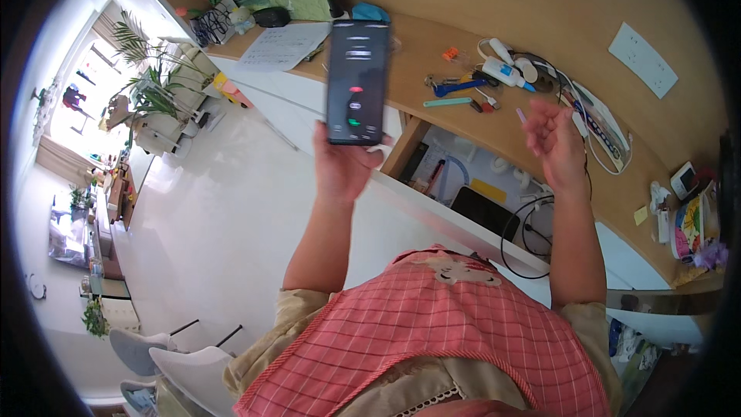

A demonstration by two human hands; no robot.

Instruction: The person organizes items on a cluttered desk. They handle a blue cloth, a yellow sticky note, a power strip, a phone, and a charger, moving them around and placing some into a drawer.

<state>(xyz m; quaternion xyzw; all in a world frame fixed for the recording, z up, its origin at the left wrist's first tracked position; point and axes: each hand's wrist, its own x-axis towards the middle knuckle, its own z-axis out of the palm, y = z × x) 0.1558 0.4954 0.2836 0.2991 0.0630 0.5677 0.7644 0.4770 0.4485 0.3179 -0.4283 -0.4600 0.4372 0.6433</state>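
Observation:
My left hand (347, 168) holds a smartphone (358, 84) upright by its lower end, its screen lit and facing me. Over the wooden desktop (417, 81), my right hand (553, 139) is raised with fingers loosely curled and apart, near a thin pink stick (521, 115). Below and between the hands, an open drawer (440, 205) holds a dark phone-like device (485, 212), a protractor (456, 171), a yellow piece (488, 190), white items and a black cable (524, 231).
On the desk lie a teal-handled tool (447, 102), keys (431, 82), a white bottle with a blue tip (503, 72) and a power strip (602, 133) with cables. Paper sheets (283, 46) lie at the back left. White chairs (191, 376) stand at the lower left.

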